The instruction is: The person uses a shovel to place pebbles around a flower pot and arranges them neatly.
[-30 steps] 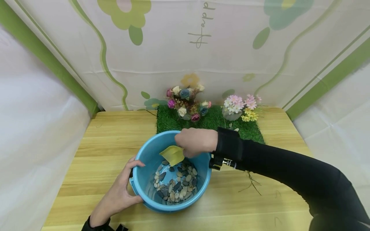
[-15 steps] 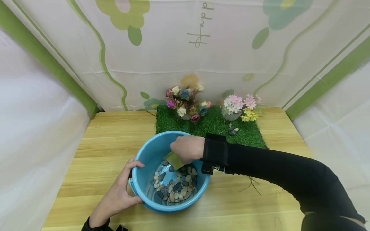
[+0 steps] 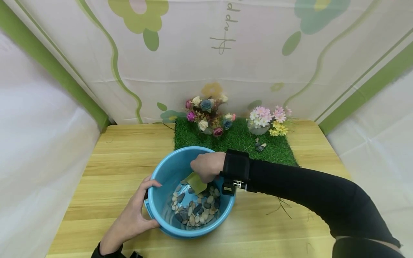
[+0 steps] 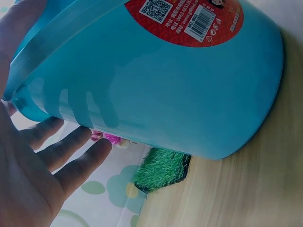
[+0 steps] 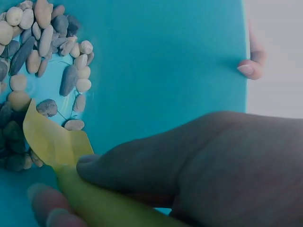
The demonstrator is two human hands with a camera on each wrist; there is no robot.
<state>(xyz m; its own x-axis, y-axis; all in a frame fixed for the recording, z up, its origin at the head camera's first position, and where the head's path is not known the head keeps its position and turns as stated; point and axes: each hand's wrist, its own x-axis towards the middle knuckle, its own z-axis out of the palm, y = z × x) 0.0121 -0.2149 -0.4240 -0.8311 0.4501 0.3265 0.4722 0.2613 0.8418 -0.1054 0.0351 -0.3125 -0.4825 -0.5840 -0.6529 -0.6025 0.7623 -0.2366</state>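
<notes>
A light blue bucket point(image 3: 154, 211) stands on the table, with grey, tan and cream pebbles point(image 3: 195, 213) on its bottom. My left hand point(image 3: 137, 211) grips the bucket's left rim, one fingertip hooked over the edge and the thumb along the outside. In the left wrist view, the other fingers point(image 4: 80, 165) spread beside the bucket's outer wall. Inside the bucket, my right hand point(image 3: 208, 166) holds a small yellow shovel point(image 3: 196, 183) by its handle, thumb on top. The shovel's blade point(image 5: 52, 135) points down, its tip right at the pebbles in the right wrist view.
Behind the bucket lies an artificial grass mat point(image 3: 238, 129). On it stand a bunch of mixed roses point(image 3: 206, 114) and pink, white and yellow flowers point(image 3: 262, 118). A few stones point(image 3: 259, 146) sit near its front. Thin dark twigs point(image 3: 281, 207) lie on the wooden table point(image 3: 122, 154).
My right hand has moved lower into the bucket and slightly left, bringing the shovel down toward the pebbles. Stones on the grass mat have come into sight. The left hand stays on the rim.
</notes>
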